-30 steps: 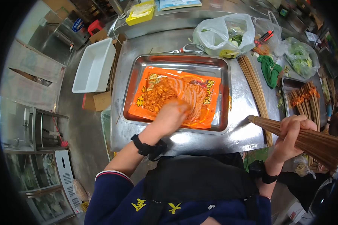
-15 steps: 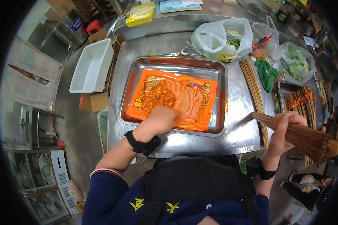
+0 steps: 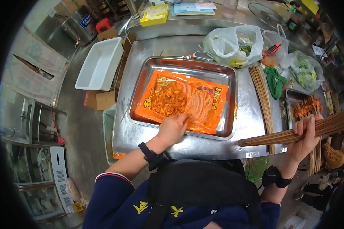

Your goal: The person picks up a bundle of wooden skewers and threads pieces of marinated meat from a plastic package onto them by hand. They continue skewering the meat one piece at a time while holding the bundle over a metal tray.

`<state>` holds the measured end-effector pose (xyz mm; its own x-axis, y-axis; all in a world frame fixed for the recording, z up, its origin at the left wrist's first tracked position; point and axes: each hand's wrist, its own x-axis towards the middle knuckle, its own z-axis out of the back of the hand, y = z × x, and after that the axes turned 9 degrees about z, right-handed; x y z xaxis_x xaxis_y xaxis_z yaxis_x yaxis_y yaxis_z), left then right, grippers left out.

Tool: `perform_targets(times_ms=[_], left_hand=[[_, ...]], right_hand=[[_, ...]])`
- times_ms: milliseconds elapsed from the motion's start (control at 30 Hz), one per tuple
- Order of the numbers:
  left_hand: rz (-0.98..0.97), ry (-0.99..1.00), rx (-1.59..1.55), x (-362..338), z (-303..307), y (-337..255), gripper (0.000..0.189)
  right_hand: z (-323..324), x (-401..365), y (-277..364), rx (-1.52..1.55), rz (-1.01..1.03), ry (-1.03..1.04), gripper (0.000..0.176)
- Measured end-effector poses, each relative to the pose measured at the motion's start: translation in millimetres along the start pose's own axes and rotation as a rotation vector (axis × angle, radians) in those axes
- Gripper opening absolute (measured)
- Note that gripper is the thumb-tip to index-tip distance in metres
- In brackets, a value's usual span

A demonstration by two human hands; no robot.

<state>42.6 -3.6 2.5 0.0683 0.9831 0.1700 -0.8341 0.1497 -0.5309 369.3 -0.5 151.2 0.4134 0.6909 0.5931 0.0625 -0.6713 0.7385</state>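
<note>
A flat orange food packet [image 3: 204, 100] with yellow lettering lies in a shallow steel tray [image 3: 234, 110]. Over the packet's front part is my left hand [image 3: 173, 129], its thumb and fingers pinched together at the packet's surface; I cannot tell what, if anything, is between them. My right hand [image 3: 302, 133] is wrapped around a thick bundle of bamboo skewers [image 3: 267, 139]. The bundle's narrow end points left over the table's front edge, while its wide end runs off to the right. Another row of skewers [image 3: 260, 103] lies on the table, right of the tray.
Scissors [image 3: 197, 56] rest at the tray's back edge. Behind them stands a plastic bag of greens [image 3: 233, 44]. A green cloth [image 3: 274, 81] and a small tray [image 3: 290, 100] with loaded skewers are at right. An empty white tub [image 3: 99, 63] stands at left.
The skewer bundle has swung nearer level, its narrow end moving left and toward me. My left hand has shifted slightly toward the packet's front edge. The whole view has shifted a little.
</note>
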Motion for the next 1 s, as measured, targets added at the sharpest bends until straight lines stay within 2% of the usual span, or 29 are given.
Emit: perform_targets(times_ms=[167,233,267,333,367,400,433,467,500,533,567,633,700,767,833,900,967,1000], left_hand=[[0.019,-0.059,0.005,-18.2,-10.1,-26.0,0.021],[0.019,0.006,0.006,-25.7,-15.9,-37.4,0.024],[0.058,0.042,-0.055,-25.0,-17.1,-42.8,0.026],[0.178,0.15,-0.175,-22.8,-8.1,-56.5,0.025],[0.167,0.151,-0.178,-21.3,-7.6,-52.3,0.025],[0.16,0.082,-0.357,-19.8,-9.9,-44.9,0.025],[0.153,0.013,-0.534,-16.2,-2.5,-41.8,0.024],[0.23,-0.002,-0.562,-12.5,12.1,-37.3,0.025],[0.343,-0.005,-0.679,-7.7,23.9,-26.1,0.023],[0.343,-0.124,-0.939,-0.2,32.5,-26.7,0.021],[0.293,-0.14,-0.968,4.4,44.4,-20.3,0.019],[0.343,-0.168,-1.114,7.7,61.9,-27.9,0.016],[0.313,-0.151,-1.125,8.1,56.3,-28.8,0.015],[0.372,0.029,-1.184,7.9,40.1,-33.4,0.014],[0.46,0.153,-1.282,6.0,40.7,-44.8,0.014],[0.528,0.22,-1.304,3.7,41.6,-49.1,0.015],[0.532,0.287,-1.318,5.6,35.1,-46.5,0.016],[0.535,0.344,-1.341,5.8,31.0,-46.5,0.017]], right_hand=[[-0.8,-5.3,-3.6,0.032,0.02,0.033,0.022],[-5.7,-12.7,-10.7,0.101,0.04,0.057,0.029],[-7.4,-13.3,-15.1,0.006,0.027,0.077,0.037],[-10.9,-13.0,-13.1,0.011,-0.018,0.193,0.038],[-11.2,-10.1,-7.4,0.035,-0.047,0.268,0.038],[-8.8,-5.5,1.7,0.032,-0.041,0.264,0.038],[-6.8,0.3,15.1,0.059,-0.175,0.332,0.04],[-5.6,3.3,26.8,0.087,-0.31,0.398,0.042],[-7.4,2.4,37.4,0.085,-0.307,0.391,0.042],[-8.1,-0.2,47.1,0.147,-0.531,0.415,0.041],[-8.8,-5.0,54.0,0.207,-0.757,0.438,0.04],[-10.4,-23.2,56.6,0.295,-1.051,0.442,0.036],[-14.3,-46.7,42.2,0.409,-1.269,0.386,0.037],[-29.6,-70.8,20.8,0.511,-1.386,0.366,0.042],[-39.7,-92.5,-7.5,0.577,-1.334,0.417,0.042],[-39.3,-93.4,-15.0,0.659,-1.361,0.369,0.039],[-32.2,-84.9,-17.6,0.446,-1.347,0.505,0.035],[-32.7,-79.9,-18.5,0.386,-1.345,0.5,0.031]])
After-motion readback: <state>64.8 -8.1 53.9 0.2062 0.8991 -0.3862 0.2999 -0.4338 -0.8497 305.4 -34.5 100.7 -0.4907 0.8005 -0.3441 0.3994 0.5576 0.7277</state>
